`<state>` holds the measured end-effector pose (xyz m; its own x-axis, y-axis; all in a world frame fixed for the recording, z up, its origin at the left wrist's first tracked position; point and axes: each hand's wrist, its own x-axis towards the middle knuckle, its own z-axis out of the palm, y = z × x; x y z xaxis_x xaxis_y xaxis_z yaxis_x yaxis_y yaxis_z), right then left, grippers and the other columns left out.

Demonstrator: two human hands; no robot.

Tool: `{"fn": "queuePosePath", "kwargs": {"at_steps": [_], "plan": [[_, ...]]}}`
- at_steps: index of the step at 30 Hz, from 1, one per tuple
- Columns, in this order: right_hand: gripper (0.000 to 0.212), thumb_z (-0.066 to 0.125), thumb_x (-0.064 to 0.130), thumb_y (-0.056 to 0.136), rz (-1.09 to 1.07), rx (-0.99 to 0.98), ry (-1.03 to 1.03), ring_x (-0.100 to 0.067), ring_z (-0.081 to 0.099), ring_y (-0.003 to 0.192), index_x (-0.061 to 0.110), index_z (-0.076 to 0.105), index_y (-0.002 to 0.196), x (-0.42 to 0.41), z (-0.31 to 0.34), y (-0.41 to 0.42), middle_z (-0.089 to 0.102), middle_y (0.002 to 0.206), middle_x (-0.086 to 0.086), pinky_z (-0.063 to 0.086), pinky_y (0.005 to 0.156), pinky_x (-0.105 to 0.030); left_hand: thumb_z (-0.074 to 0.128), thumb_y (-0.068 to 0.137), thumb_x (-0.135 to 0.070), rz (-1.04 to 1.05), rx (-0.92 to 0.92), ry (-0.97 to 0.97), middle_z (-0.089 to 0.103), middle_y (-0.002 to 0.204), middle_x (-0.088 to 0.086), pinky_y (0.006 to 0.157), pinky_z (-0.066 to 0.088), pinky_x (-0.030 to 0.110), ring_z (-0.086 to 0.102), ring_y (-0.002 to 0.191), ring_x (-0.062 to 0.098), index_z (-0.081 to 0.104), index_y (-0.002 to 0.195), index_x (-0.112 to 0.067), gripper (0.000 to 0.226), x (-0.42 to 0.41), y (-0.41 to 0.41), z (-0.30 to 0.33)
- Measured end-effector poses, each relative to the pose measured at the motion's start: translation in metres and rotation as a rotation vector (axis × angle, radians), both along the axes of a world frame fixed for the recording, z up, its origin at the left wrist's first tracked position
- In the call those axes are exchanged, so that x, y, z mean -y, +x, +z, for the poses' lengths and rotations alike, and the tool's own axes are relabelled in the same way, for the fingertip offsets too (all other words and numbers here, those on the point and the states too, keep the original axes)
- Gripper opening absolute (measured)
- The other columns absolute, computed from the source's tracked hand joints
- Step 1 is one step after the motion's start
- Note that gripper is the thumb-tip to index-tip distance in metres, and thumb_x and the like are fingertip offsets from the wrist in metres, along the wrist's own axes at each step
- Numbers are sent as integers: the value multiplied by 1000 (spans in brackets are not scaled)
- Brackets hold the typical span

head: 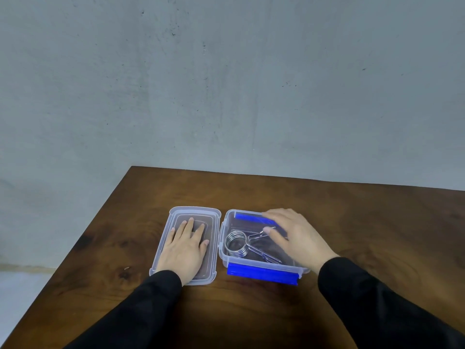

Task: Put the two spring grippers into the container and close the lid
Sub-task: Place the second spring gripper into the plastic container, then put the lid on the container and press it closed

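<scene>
The clear rectangular plastic container (261, 264) with blue latch flaps stands near the middle of the dark brown wooden tabletop (352, 222), closer to the front edge than to the rear edge. Its clear rectangular plastic lid (216, 248) lies flat just beside it, toward the tabletop's left edge. One coiled steel-wire spring gripper (236, 244) is visible inside the container, coil at the left end and handles running toward the right end. A second spring gripper cannot be made out; the right hand covers part of the interior.

Step in hand, as judged: seating the spring gripper inside the container.

1. Lay each spring gripper fully below the rim, with no wire handle riding up a wall.
2. Confirm that both spring grippers are inside before lifting the lid.
3. Keep the blue latch flaps folded outward so that they do not catch under the lid.
4. Place the lid squarely on the rim, then press each latch flap down.

Left hand (185, 250): flat, palm down on the lid, fingers extended and slightly spread. It grasps nothing and pins the lid to the tabletop.

Right hand (294, 238): over the container's right half, fingers loosely spread and curved. The thumb tip lies at the upper wire handle; whether it touches or pinches the handle cannot be determined. The hand is not closed around anything visible.
</scene>
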<state>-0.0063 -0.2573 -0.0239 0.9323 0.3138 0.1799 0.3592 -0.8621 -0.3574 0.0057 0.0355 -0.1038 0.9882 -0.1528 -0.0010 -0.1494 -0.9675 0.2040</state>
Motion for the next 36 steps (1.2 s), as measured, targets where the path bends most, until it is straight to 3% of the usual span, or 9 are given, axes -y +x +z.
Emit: {"fn": "queuePosePath", "kwargs": {"at_steps": [3, 8, 10, 14, 16, 20, 28, 33, 36], "plan": [[49, 54, 43, 99, -234, 39, 38, -11, 43, 135, 27, 50, 145, 11, -10, -9, 51, 148, 6, 40, 110, -33, 20, 103, -47, 0, -4, -18, 16, 165, 4, 122, 6, 40, 10, 151, 21, 20, 155, -27, 56, 1, 0, 0], [66, 53, 38, 101, -565, -274, 199, -22, 42, 142, 22, 24, 158, 21, -21, -20, 36, 161, -3, 50, 103, -35, 33, 102, -43, 22, 62, -155, 43, 153, 3, 119, 22, 42, 33, 143, 21, 48, 139, -25, 43, -3, 3, 7], [56, 49, 33, 104, -581, -320, 245, -22, 58, 127, 21, 31, 156, 24, -24, -22, 52, 149, -5, 56, 94, -33, 35, 99, -46, -44, 196, -89, 63, 124, -5, 106, 38, 38, 54, 117, 16, 61, 113, -27, 34, -4, -3, 19], [35, 46, 24, 105, -523, -302, 252, -14, 66, 90, 20, 49, 140, 27, -23, -21, 66, 107, 1, 62, 74, -29, 38, 93, -60, -309, 251, -6, 56, 81, -14, 74, 48, 29, 52, 74, 7, 52, 80, -31, 34, -14, -32, 35], [37, 46, 22, 105, -510, -292, 246, -13, 65, 88, 19, 48, 142, 27, -20, -21, 64, 106, 1, 61, 74, -28, 43, 90, -62, -415, 226, 36, 59, 85, -15, 74, 48, 26, 53, 77, 6, 52, 79, -31, 34, -25, -43, 30], [43, 42, 29, 107, -508, -317, 296, -13, 64, 92, 23, 40, 150, 27, -17, -20, 63, 114, 1, 60, 69, -26, 56, 83, -52, -500, 224, 131, 65, 124, -13, 93, 49, 28, 60, 111, 8, 62, 83, -35, 18, -43, -52, 14], [46, 41, 37, 107, -459, -329, 282, -14, 62, 101, 29, 39, 152, 32, -17, -15, 64, 133, -1, 62, 76, -30, 38, 97, -44, -515, 214, 123, 54, 145, -5, 116, 26, 35, 46, 135, 12, 60, 94, -33, 25, -51, -49, 5], [49, 40, 39, 106, -465, -338, 320, -11, 58, 99, 28, 35, 154, 34, -22, -14, 59, 140, -1, 55, 62, -18, 20, 101, -52, -387, 278, -6, 57, 142, -6, 111, 30, 24, 54, 128, 10, 65, 98, -28, 51, -54, -43, 21], [50, 42, 39, 106, -452, -358, 321, -10, 56, 103, 28, 35, 154, 34, -21, -13, 58, 142, -1, 55, 66, -18, 38, 100, -39, -183, 240, -230, 57, 138, -10, 97, 48, 31, 61, 116, 13, 61, 106, -24, 28, -47, -43, 48]]}}
